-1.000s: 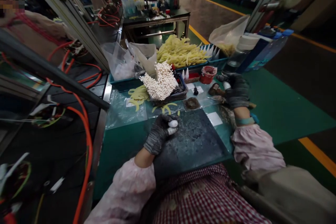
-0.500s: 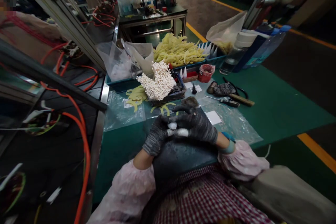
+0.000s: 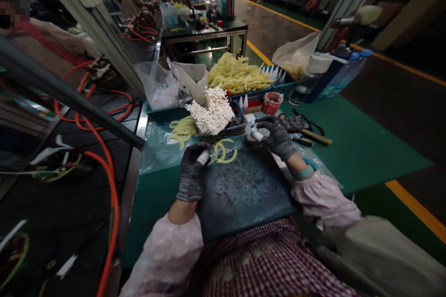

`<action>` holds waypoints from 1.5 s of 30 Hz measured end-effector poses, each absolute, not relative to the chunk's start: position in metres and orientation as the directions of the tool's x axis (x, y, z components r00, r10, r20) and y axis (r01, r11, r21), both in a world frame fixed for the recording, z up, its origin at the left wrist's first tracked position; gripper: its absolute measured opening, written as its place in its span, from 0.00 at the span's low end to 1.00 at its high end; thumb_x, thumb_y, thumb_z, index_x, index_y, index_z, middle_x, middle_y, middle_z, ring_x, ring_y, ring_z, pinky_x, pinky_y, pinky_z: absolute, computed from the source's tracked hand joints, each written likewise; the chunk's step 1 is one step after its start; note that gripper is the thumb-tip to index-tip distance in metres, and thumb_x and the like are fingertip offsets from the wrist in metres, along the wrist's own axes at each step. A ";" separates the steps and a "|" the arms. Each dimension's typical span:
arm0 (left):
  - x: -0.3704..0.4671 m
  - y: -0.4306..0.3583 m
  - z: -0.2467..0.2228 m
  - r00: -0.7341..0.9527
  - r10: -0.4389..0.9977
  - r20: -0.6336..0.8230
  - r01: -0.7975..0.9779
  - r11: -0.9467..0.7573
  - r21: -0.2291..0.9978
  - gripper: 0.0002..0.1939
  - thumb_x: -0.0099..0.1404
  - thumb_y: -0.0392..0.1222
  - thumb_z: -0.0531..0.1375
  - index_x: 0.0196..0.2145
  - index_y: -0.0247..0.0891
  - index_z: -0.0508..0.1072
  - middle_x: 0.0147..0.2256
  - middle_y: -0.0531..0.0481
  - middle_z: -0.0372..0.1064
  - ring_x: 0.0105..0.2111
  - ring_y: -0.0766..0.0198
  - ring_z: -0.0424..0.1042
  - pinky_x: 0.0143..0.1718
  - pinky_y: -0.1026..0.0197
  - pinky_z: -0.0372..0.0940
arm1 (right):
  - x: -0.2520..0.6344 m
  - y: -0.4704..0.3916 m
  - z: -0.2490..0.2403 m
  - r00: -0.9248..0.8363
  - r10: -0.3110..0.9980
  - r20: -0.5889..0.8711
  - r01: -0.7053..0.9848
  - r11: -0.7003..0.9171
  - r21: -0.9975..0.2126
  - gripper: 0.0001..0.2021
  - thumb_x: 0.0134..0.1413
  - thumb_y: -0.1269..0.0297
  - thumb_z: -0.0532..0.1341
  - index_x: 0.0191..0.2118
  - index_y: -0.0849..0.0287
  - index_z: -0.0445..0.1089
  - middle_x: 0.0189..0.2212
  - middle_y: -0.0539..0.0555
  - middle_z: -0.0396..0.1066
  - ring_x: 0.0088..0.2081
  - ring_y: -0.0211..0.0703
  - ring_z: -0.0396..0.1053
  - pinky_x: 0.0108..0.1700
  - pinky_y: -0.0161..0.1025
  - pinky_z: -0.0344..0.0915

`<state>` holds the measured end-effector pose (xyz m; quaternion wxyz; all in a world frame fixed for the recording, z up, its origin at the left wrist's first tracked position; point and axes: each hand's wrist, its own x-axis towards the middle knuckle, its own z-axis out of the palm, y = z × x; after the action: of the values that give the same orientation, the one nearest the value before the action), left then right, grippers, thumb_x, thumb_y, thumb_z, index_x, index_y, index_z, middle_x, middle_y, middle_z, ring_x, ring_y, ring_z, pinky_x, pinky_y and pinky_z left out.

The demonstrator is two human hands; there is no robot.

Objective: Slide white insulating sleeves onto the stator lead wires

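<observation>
My left hand [image 3: 193, 169], in a dark grey glove, is closed near the left edge of the dark mat [image 3: 247, 195]; what its fingers hold, if anything, is too small to name. Over a small round dish [image 3: 251, 141], my right hand [image 3: 277, 138] has its fingers pressed together, with a white shape at the fingertips that I cannot make out. Yellow-green curved strips [image 3: 226, 157] lie at the mat's top edge between the hands. Behind them stands a bunch of white-tipped sticks [image 3: 212, 113].
A heap of yellow strips [image 3: 240, 74] fills a blue tray at the back. To the right are a red cup [image 3: 272, 102], a clear jar [image 3: 306, 83] and a wooden-handled tool [image 3: 318, 137]. A metal bar [image 3: 69, 88] crosses the left side.
My hands were together over the mat and have moved apart, the left one leftward, the right one forward and right to the dish. More of the mat shows.
</observation>
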<state>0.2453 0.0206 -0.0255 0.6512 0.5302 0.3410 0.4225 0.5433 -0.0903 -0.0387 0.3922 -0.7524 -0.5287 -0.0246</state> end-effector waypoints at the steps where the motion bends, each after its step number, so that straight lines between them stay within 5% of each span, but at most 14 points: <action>1: 0.242 0.026 -0.023 0.385 0.922 0.033 -0.181 0.040 0.983 0.21 0.58 0.52 0.77 0.44 0.44 0.80 0.47 0.49 0.84 0.49 0.54 0.80 0.54 0.51 0.77 | 0.549 -0.086 -0.045 0.456 0.775 0.437 0.822 -0.180 -0.540 0.13 0.60 0.55 0.73 0.46 0.55 0.86 0.51 0.62 0.83 0.55 0.62 0.80 0.63 0.60 0.77; 5: 0.225 0.044 -0.009 0.378 0.914 0.146 -0.069 -0.130 0.989 0.17 0.61 0.52 0.74 0.42 0.42 0.80 0.45 0.47 0.84 0.47 0.54 0.81 0.57 0.49 0.76 | 0.553 -0.082 -0.062 0.493 0.759 0.424 0.823 -0.249 -0.510 0.13 0.58 0.54 0.71 0.43 0.55 0.86 0.48 0.62 0.84 0.51 0.63 0.80 0.59 0.61 0.78; 9: 0.196 0.056 -0.001 0.441 0.881 0.172 0.101 -0.239 0.966 0.16 0.62 0.53 0.73 0.41 0.42 0.81 0.45 0.45 0.85 0.46 0.52 0.81 0.57 0.47 0.76 | 0.536 -0.099 -0.056 0.503 0.686 0.526 0.843 -0.255 -0.474 0.23 0.63 0.53 0.69 0.59 0.58 0.83 0.59 0.67 0.79 0.61 0.67 0.75 0.66 0.63 0.72; 12: 0.174 0.055 -0.004 0.463 0.877 0.128 0.222 -0.255 0.941 0.15 0.63 0.53 0.71 0.42 0.42 0.82 0.45 0.46 0.85 0.48 0.50 0.81 0.60 0.45 0.75 | 0.505 -0.109 -0.049 0.293 0.745 0.599 0.940 -0.109 -0.324 0.20 0.70 0.54 0.66 0.61 0.55 0.82 0.60 0.67 0.79 0.61 0.66 0.74 0.66 0.63 0.69; 15: 0.157 0.041 -0.012 0.502 0.862 0.073 0.282 -0.243 0.928 0.12 0.64 0.51 0.71 0.41 0.44 0.83 0.44 0.46 0.85 0.46 0.49 0.82 0.60 0.44 0.76 | 0.473 -0.105 -0.051 -0.034 0.928 0.371 0.979 0.105 -0.174 0.17 0.72 0.61 0.65 0.61 0.50 0.84 0.59 0.64 0.82 0.59 0.64 0.76 0.65 0.62 0.68; 19: 0.137 0.013 -0.029 0.465 0.883 0.062 0.302 -0.224 0.927 0.09 0.63 0.49 0.73 0.40 0.46 0.86 0.40 0.45 0.85 0.42 0.46 0.83 0.53 0.44 0.79 | 0.455 -0.084 -0.061 -0.113 0.988 0.107 0.987 0.124 -0.106 0.19 0.71 0.68 0.64 0.60 0.51 0.86 0.60 0.66 0.83 0.59 0.65 0.77 0.63 0.61 0.70; 31: 0.091 -0.025 -0.072 0.248 0.957 0.152 0.273 -0.220 0.937 0.07 0.60 0.49 0.76 0.37 0.51 0.88 0.38 0.49 0.86 0.41 0.45 0.83 0.54 0.50 0.79 | 0.461 -0.047 -0.061 -0.149 0.979 0.142 0.989 0.150 0.007 0.13 0.67 0.72 0.67 0.46 0.49 0.89 0.56 0.63 0.85 0.57 0.66 0.78 0.59 0.61 0.74; 37: 0.056 -0.031 -0.074 0.193 0.951 0.242 0.648 -0.309 0.696 0.09 0.68 0.46 0.67 0.44 0.50 0.86 0.48 0.44 0.86 0.51 0.42 0.82 0.62 0.41 0.76 | 0.456 -0.056 -0.060 -0.136 0.934 0.329 0.990 0.137 0.022 0.15 0.72 0.73 0.62 0.48 0.53 0.88 0.52 0.66 0.85 0.53 0.67 0.80 0.54 0.62 0.76; 41: 0.010 -0.035 -0.061 0.033 0.973 0.230 0.849 -0.149 0.508 0.17 0.71 0.45 0.64 0.55 0.41 0.84 0.63 0.33 0.78 0.66 0.27 0.73 0.71 0.26 0.64 | 0.447 -0.073 -0.058 -0.191 0.803 0.564 0.969 0.246 -0.022 0.13 0.76 0.65 0.62 0.47 0.55 0.87 0.46 0.65 0.85 0.47 0.62 0.81 0.50 0.57 0.78; 45: -0.014 -0.042 -0.051 -0.102 0.992 0.071 0.976 0.086 0.200 0.23 0.75 0.36 0.58 0.63 0.32 0.81 0.61 0.27 0.79 0.62 0.32 0.78 0.64 0.34 0.72 | 0.439 -0.074 -0.067 -0.244 0.649 0.721 0.919 0.393 -0.043 0.09 0.76 0.61 0.65 0.45 0.56 0.84 0.42 0.62 0.84 0.42 0.57 0.80 0.45 0.53 0.78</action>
<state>-0.0141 -0.0417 -0.0508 0.0411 0.6687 0.7359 0.0983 0.4390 -0.0743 -0.0669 0.3383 -0.5136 -0.7629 -0.1993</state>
